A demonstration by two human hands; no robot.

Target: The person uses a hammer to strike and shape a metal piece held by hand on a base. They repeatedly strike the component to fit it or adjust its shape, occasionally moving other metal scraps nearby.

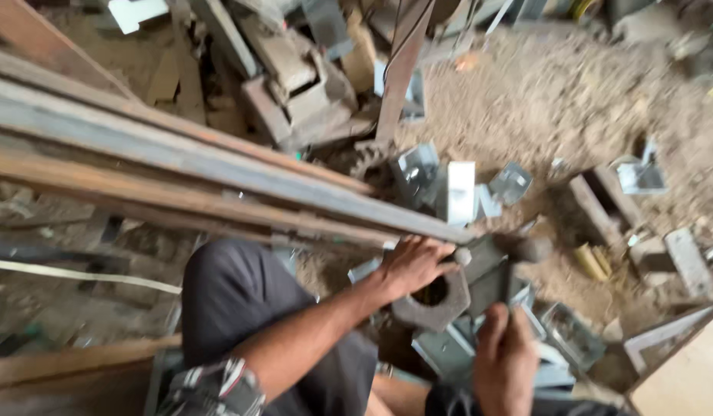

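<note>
Sandy workshop ground [557, 100] lay under us, littered with scrap. Our left hand [414, 264] had its fingers curled over the rim of a heavy hexagonal nut-like block [433, 302], thumb toward its round hole, pinning it where it sat on the ground between our knees, just below the ends of the long rusty bars [218, 173]. Our right hand [504, 362] was wrapped closed around the handle of a dark hammer-like tool [495, 270], whose head stood just beside the block's right edge. We judged this to be the steadying and striking step; any following blow would call for the block to be kept from sliding and the left fingers kept off the struck face. Bent galvanised brackets [456, 189] crowded close above and right, the bars hemmed the left, and the open sand beyond gave the only free room.
</note>
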